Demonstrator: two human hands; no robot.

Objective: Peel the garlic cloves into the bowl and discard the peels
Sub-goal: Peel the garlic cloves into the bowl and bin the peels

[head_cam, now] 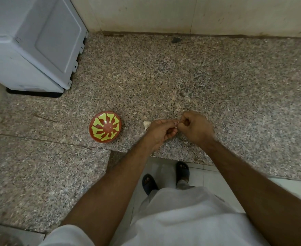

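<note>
Right now your two hands meet over the near middle of the bench, fingers curled in toward each other. Your left hand (161,131) pinches a small garlic clove (176,124) at its fingertips, and your right hand (195,127) closes on the same clove from the other side, thumb and forefinger nipped at its tip. That looks like a peeling grip: one hand steadies the clove while the other pulls at the skin. Only a sliver of pale clove shows between the fingers, so you cannot tell how much skin is off.

Just left of your left hand lies the garlic bulb (146,124), white and papery, resting on the bench within easy reach for the next clove. A small pale scrap (186,142), probably a peel or a loose piece of garlic, lies on the bench near your right wrist.

Further left sits the bowl (105,126), red with yellow-green markings, apart from the bulb. No cloves show inside it, so the task seems to be at an early stage. At the far left stands a white appliance (32,45).
</note>
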